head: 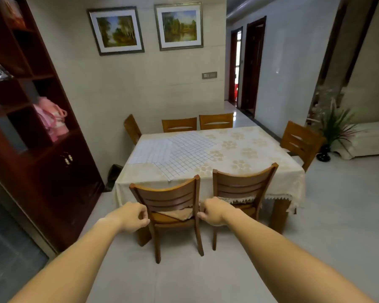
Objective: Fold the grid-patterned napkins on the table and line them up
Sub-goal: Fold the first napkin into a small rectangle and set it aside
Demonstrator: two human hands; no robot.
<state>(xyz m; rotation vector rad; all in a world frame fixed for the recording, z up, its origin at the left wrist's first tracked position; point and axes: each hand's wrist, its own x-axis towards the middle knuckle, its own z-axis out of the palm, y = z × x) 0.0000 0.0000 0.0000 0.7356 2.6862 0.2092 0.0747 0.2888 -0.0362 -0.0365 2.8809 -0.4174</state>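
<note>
Left hand [132,215] and right hand [213,212] flank a chair [169,195], fingers [202,216] curled, grip unclear; nothing folded, I must reach napkins [184,152] at twelve o'clock.

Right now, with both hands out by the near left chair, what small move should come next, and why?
Probably draw the near left chair back from the table. It stands between the person and the grid napkins, which lie flat on the table's left part. The left hand and right hand sit curled beside its uprights; whether they grip yet is unclear.
</note>
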